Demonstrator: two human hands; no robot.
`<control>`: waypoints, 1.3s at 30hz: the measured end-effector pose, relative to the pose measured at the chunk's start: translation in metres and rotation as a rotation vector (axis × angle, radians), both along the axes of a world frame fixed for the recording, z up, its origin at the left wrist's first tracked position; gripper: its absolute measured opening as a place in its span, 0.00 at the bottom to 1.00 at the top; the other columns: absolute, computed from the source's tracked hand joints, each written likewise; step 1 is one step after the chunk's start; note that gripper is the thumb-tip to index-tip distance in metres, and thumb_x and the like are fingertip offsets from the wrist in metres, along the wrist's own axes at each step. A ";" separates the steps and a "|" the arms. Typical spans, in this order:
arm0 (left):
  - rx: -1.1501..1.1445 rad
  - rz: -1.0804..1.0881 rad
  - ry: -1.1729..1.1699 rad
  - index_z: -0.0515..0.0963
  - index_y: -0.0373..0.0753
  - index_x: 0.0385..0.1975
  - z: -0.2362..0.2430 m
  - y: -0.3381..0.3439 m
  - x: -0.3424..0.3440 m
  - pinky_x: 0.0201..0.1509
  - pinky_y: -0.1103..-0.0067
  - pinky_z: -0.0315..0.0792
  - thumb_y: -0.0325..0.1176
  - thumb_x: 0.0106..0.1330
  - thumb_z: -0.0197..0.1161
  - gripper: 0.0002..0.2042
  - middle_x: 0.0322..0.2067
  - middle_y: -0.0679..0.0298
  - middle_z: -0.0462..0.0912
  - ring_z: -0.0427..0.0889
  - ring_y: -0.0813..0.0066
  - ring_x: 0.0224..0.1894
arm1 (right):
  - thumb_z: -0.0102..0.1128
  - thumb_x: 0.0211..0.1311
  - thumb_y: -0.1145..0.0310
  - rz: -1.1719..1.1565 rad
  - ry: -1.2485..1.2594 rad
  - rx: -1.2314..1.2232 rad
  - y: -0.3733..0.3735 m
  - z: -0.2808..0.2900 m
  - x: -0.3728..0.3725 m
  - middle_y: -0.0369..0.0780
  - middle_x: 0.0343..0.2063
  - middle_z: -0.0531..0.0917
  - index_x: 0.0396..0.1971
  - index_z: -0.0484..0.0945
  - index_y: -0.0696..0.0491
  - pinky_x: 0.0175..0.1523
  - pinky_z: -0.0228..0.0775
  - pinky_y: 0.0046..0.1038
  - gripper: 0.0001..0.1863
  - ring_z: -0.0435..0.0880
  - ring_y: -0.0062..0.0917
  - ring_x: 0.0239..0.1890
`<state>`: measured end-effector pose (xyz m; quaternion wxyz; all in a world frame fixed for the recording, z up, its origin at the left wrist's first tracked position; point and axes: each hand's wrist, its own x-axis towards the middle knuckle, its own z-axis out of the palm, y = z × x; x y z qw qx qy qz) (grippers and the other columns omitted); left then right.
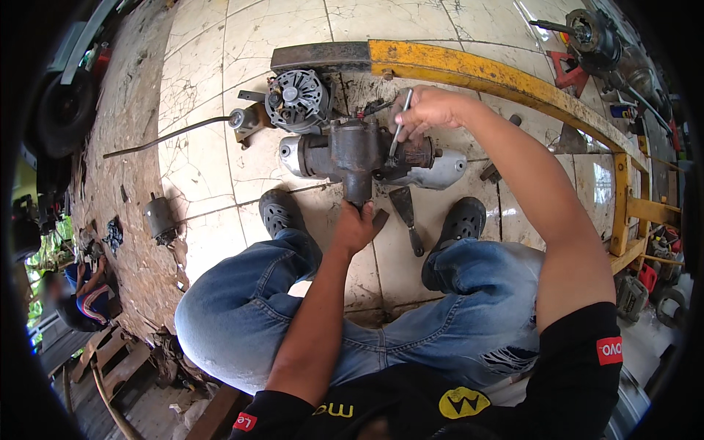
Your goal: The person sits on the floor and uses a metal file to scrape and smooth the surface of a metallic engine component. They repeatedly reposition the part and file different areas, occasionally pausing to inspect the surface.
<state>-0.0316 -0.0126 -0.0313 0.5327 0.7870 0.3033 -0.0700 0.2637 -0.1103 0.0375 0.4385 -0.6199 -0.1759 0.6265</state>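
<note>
A dark cast-metal housing assembly (350, 147) with silvery ends lies across the tiles between my feet. My left hand (355, 231) is wrapped round its downward-pointing tubular neck. Above the assembly's right part, my right hand (429, 110) grips a slim metal rod (397, 136), held nearly upright with its lower end at the housing's greasy surface. A scraper with a dark handle (408, 220) lies on the tile below the assembly. An alternator-like part (297, 99) rests just behind it, beside a small motor with a bracket (249, 121).
A yellow-and-grey steel frame (455, 70) runs behind and right of the work. A long bent bar (161, 143) and metal cylinder (159, 218) lie left. Another person (84, 290) sits far left; tires (66, 117) stand beyond. Mechanical parts (598, 44) and tools crowd the right.
</note>
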 end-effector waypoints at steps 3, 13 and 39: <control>0.011 -0.018 0.024 0.59 0.23 0.46 0.005 0.000 0.004 0.43 0.65 0.71 0.39 0.67 0.56 0.23 0.35 0.41 0.77 0.80 0.47 0.39 | 0.54 0.67 0.69 -0.243 -0.193 -0.015 -0.002 -0.020 0.020 0.44 0.42 0.81 0.43 0.73 0.61 0.50 0.76 0.36 0.11 0.84 0.32 0.41; 0.080 -0.031 0.067 0.61 0.24 0.50 -0.022 0.004 -0.003 0.40 0.67 0.72 0.42 0.69 0.53 0.24 0.30 0.45 0.79 0.81 0.55 0.34 | 0.52 0.67 0.69 -0.274 -0.217 -0.071 0.003 -0.015 0.003 0.44 0.40 0.81 0.43 0.73 0.57 0.48 0.75 0.34 0.10 0.84 0.30 0.39; 0.038 -0.033 0.101 0.61 0.25 0.51 -0.012 0.005 0.001 0.41 0.65 0.72 0.44 0.69 0.52 0.25 0.31 0.44 0.80 0.82 0.52 0.35 | 0.48 0.70 0.62 -0.475 -0.762 0.035 -0.009 -0.025 0.031 0.44 0.37 0.83 0.46 0.72 0.58 0.39 0.73 0.29 0.15 0.85 0.28 0.35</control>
